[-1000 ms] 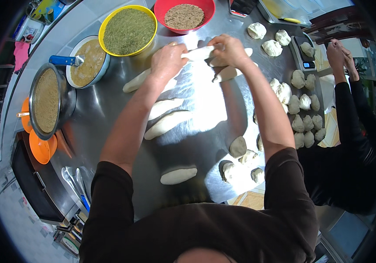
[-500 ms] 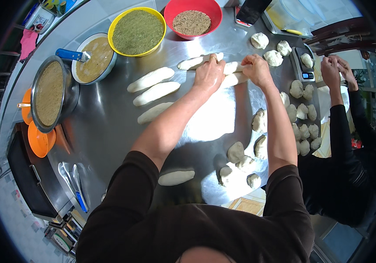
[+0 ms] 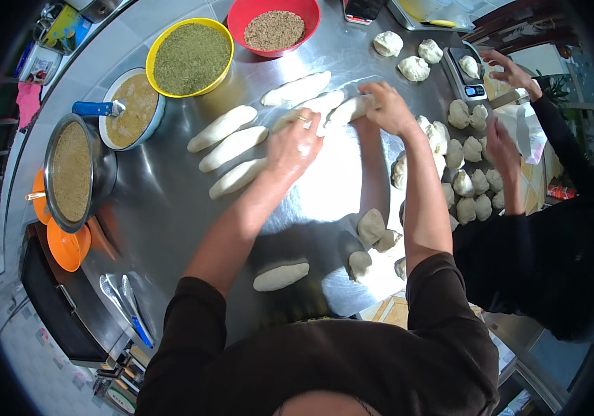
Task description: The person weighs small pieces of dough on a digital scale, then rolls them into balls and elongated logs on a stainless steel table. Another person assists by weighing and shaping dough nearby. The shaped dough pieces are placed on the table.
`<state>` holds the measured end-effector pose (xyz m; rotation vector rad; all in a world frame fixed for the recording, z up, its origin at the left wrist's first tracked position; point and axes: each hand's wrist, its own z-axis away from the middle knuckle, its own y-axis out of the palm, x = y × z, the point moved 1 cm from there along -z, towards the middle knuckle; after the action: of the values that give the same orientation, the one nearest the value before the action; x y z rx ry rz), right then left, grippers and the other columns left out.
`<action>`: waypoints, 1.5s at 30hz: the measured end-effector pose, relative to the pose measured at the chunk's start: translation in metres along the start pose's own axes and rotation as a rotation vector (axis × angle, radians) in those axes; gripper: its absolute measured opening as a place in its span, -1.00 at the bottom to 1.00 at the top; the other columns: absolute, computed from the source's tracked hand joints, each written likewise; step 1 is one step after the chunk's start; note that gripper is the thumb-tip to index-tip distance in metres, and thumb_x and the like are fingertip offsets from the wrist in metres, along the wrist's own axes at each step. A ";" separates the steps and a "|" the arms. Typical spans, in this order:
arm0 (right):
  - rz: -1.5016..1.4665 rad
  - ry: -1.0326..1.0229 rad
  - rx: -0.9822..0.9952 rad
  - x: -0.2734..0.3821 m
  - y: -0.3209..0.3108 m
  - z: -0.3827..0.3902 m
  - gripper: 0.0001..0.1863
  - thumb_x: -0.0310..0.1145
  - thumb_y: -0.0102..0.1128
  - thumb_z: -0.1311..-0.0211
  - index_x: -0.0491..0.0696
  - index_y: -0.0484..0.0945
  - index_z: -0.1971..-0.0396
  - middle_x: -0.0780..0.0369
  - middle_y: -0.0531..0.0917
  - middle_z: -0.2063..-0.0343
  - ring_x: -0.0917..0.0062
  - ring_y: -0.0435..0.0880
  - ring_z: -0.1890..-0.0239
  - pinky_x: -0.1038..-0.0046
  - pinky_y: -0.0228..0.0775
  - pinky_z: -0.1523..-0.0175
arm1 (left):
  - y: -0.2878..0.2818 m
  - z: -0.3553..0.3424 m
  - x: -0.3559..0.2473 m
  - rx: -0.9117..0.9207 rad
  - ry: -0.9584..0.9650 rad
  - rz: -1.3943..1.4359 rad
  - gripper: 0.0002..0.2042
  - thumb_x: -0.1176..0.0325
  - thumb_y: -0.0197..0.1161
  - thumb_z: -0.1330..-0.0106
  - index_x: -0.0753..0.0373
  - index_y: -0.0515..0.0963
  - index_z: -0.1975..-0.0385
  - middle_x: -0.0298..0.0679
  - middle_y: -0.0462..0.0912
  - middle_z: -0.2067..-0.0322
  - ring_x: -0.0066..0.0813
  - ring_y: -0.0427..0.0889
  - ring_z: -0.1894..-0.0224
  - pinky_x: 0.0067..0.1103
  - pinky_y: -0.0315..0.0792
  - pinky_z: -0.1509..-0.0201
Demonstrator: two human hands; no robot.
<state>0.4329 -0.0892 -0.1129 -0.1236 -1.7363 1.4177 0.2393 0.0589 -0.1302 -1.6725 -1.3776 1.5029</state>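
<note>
My left hand point(image 3: 295, 147) bends its fingers over a white dough roll point(image 3: 323, 102), gripping its near left part. My right hand point(image 3: 387, 107) hovers at the right end of another dough roll point(image 3: 350, 109), its fingers apart; whether they touch it is hard to see. Beyond them lies one more dough roll point(image 3: 297, 89). To the left rest three dough rolls side by side, the middle dough roll point(image 3: 233, 149) among them. A single dough roll point(image 3: 281, 276) lies near my body. Several rounded dough lumps point(image 3: 371, 227) sit to the right of my forearm and below it.
At the back stand a yellow bowl point(image 3: 153, 68) of green crumbs and a red bowl point(image 3: 237, 17) of brown crumbs. A pan with a blue-handled tool point(image 3: 92, 109), a steel bowl point(image 3: 106, 166) and tongs point(image 3: 130, 305) are left. A co-worker's hand point(image 3: 512, 73) is by a scale point(image 3: 474, 91).
My left hand has drawn back left and nearer. My right hand's fingers have spread from a pinch. The view has shifted slightly. The co-worker's hands have parted.
</note>
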 end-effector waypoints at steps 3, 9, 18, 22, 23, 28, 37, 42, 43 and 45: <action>0.161 0.003 0.016 -0.005 0.004 0.012 -0.56 -0.51 0.19 0.08 0.01 0.60 0.08 0.16 0.59 0.11 0.20 0.50 -0.05 0.24 0.36 -0.19 | 0.037 -0.017 -0.024 0.038 0.061 0.021 -0.55 0.26 0.43 -0.04 0.18 0.41 0.10 -0.16 0.47 0.11 -0.21 0.68 0.26 -0.40 0.60 0.32; 0.178 -0.113 -0.066 0.040 -0.006 0.034 -0.70 -0.56 0.17 0.12 -0.07 0.61 0.28 0.18 0.60 0.31 0.21 0.56 0.16 0.29 0.44 0.02 | 0.038 -0.015 -0.022 -0.111 -0.046 0.055 -0.86 0.41 0.18 -0.20 0.17 0.41 0.28 -0.16 0.54 0.29 -0.14 0.67 0.47 -0.32 0.57 0.46; 0.010 -0.233 -0.101 0.068 0.062 0.045 -0.71 -0.49 0.18 0.02 -0.01 0.65 0.22 0.16 0.64 0.17 0.22 0.53 -0.06 0.26 0.36 -0.18 | -0.029 0.071 -0.013 0.000 -0.239 0.020 -0.74 0.39 0.27 -0.16 0.15 0.49 0.13 -0.18 0.51 0.13 -0.06 0.64 0.24 -0.26 0.53 0.23; -0.080 -0.049 -0.048 0.087 0.050 0.110 -0.68 -0.50 0.14 -0.05 -0.09 0.60 0.13 0.04 0.63 0.10 0.15 0.60 0.03 0.28 0.42 -0.14 | -0.084 0.147 -0.017 0.019 -0.199 0.140 -0.76 0.34 0.29 -0.18 0.19 0.52 0.16 -0.15 0.54 0.13 -0.07 0.61 0.14 -0.29 0.51 0.14; -0.119 0.034 0.023 0.094 0.052 0.135 -0.68 -0.50 0.13 -0.06 -0.11 0.60 0.12 0.02 0.64 0.11 0.13 0.62 0.07 0.27 0.45 -0.12 | -0.090 0.178 -0.013 0.120 -0.240 0.133 -0.74 0.31 0.30 -0.18 0.21 0.52 0.16 -0.14 0.56 0.15 -0.07 0.60 0.12 -0.30 0.50 0.11; -0.333 0.053 0.435 0.162 0.111 0.254 -0.73 -0.35 0.28 -0.09 -0.13 0.59 0.21 0.05 0.63 0.24 0.14 0.65 0.21 0.24 0.48 0.07 | -0.098 0.310 -0.018 0.374 -0.343 0.375 -0.57 0.22 0.40 -0.09 0.24 0.49 0.07 -0.08 0.51 0.11 0.03 0.51 0.04 -0.24 0.43 -0.02; -0.143 0.071 -0.018 0.218 0.154 0.380 -0.72 -0.46 0.20 -0.18 -0.18 0.58 0.10 -0.03 0.43 -0.14 0.09 0.37 -0.21 0.18 0.31 -0.23 | -0.099 0.357 -0.091 0.150 -0.161 0.170 -0.58 0.41 0.10 -0.25 0.27 0.44 -0.15 -0.15 0.35 -0.26 -0.15 0.21 -0.36 -0.02 0.04 -0.36; 0.122 0.089 -0.312 0.200 0.188 0.326 -0.49 -0.41 0.07 -0.22 -0.14 0.36 -0.20 -0.07 0.30 -0.26 0.07 0.22 -0.34 0.05 0.10 -0.33 | -0.032 0.303 -0.068 0.159 -0.253 -0.084 -0.47 0.21 -0.08 -0.45 0.14 0.13 -0.41 -0.34 0.00 -0.47 -0.35 -0.13 -0.52 0.11 -0.23 -0.44; 0.192 0.033 -0.393 0.190 0.184 0.296 -0.47 -0.42 0.09 -0.19 -0.13 0.36 -0.21 -0.07 0.31 -0.26 0.07 0.23 -0.34 0.04 0.09 -0.33 | -0.035 0.276 -0.060 0.174 -0.270 -0.113 -0.42 0.19 -0.08 -0.45 0.14 0.03 -0.44 -0.31 -0.09 -0.49 -0.32 -0.18 -0.53 0.12 -0.25 -0.44; 0.192 -0.006 -0.423 0.179 0.181 0.242 -0.45 -0.39 0.08 -0.16 -0.13 0.35 -0.21 -0.07 0.32 -0.25 0.06 0.24 -0.33 0.02 0.08 -0.33 | -0.028 0.233 -0.035 0.035 -0.248 -0.159 -0.40 0.20 -0.04 -0.42 0.18 0.04 -0.44 -0.26 -0.08 -0.49 -0.27 -0.17 -0.53 0.13 -0.24 -0.43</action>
<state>0.0853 -0.1074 -0.1603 -0.5264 -2.0520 1.1601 0.0175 -0.0207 -0.1533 -1.3550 -1.5622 1.6719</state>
